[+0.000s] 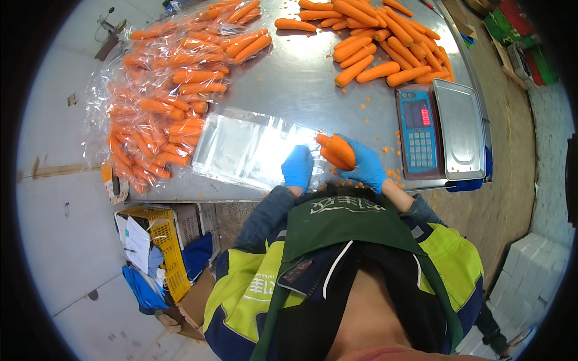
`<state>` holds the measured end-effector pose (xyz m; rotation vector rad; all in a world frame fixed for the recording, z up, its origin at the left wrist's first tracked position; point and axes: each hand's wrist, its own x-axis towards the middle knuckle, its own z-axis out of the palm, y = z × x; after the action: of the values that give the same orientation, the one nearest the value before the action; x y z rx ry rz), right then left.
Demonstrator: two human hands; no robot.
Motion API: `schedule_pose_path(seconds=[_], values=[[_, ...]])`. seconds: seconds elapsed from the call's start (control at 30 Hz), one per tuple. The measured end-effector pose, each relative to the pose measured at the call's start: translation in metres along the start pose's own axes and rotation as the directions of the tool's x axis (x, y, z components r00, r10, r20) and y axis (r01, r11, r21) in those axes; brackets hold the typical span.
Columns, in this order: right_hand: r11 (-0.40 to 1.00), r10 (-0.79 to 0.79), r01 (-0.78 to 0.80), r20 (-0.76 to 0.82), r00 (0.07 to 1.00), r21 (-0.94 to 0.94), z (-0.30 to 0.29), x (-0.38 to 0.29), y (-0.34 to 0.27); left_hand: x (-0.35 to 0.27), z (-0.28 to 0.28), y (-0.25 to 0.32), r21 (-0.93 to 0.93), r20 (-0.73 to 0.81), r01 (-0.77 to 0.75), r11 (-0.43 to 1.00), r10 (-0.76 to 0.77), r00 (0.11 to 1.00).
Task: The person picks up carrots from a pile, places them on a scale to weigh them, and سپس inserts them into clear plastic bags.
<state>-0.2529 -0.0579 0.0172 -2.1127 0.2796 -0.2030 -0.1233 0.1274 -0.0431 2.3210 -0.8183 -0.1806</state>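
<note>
Blue gloves cover both hands. My right hand (366,163) is closed around a few carrots (338,151), their ends pointing left. Just left of it, my left hand (298,168) rests at the right end of a stack of clear plastic bags (244,149); its fingers are curled, and whether they pinch a bag is hidden. Bagged carrots (180,81) lie heaped on the left of the steel table. Loose carrots (384,40) form a pile at the far right. A blue digital scale (419,135) with a bare metal pan (460,131) stands to the right of my right hand.
Small carrot bits lie scattered over the steel table (298,85), mostly near the scale. Below its left edge stand a yellow plastic crate (169,257) and cardboard. White boxes (528,270) are stacked at the lower right, near part of another person (492,329).
</note>
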Motion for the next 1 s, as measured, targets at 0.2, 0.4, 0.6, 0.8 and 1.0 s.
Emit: schedule_pose_path(seconds=[0.2,0.4,0.6,0.8,1.0], values=[[0.951,0.085,-0.011,0.228,0.97,-0.31,-0.008,0.023,-0.02,0.004,-0.049,0.055,-0.015,-0.269,-0.499,0.867,0.477,0.837],[0.821,0.178,-0.178,0.053,0.983,0.543,0.007,0.043,-0.006,0.025,-0.059,0.064,0.221,-0.038,-0.477,0.851,0.496,0.867],[0.32,0.459,-0.499,0.329,0.825,0.805,-0.006,0.02,-0.026,0.048,-0.038,0.064,-0.395,-0.11,0.088,0.914,-0.142,0.984],[0.688,0.551,-0.559,0.168,0.817,0.464,-0.004,-0.053,-0.013,-0.005,-0.044,0.041,-0.21,0.427,-0.465,0.86,0.509,0.748],[0.832,0.4,-0.419,0.13,0.907,0.363,-0.035,-0.04,0.012,0.019,-0.063,0.065,-0.513,0.567,0.054,0.857,0.291,0.771]])
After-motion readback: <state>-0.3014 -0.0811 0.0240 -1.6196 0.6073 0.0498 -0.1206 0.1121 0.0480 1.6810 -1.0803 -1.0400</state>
